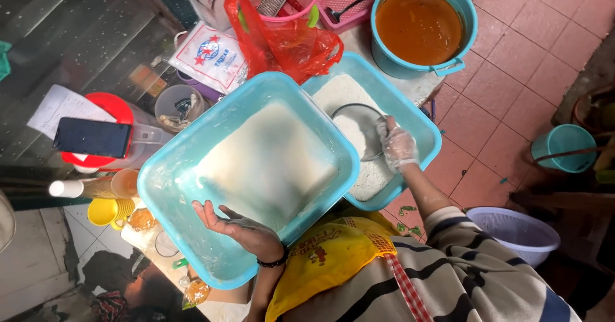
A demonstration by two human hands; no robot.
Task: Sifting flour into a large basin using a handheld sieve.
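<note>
Nearly emptied, the near square turquoise plastic tub (192, 175) is tipped toward the camera, a thin film of white flour clinging to its floor and walls. Left hand (246, 231), bare, grips its lower rim and props it up. Behind it a second turquoise plastic tub (419, 120) lies flat on the desk, holding the flour heap and a round wire-rimmed sieve (360, 130); right hand (398, 146), in a clear plastic glove, clasps the sieve's edge. Judging by the pile, most flour already sits there; sifting looks unfinished. Beyond stand a crumpled red plastic bag (291, 43) and a blue bucket of orange-brown liquid (419, 24).
</note>
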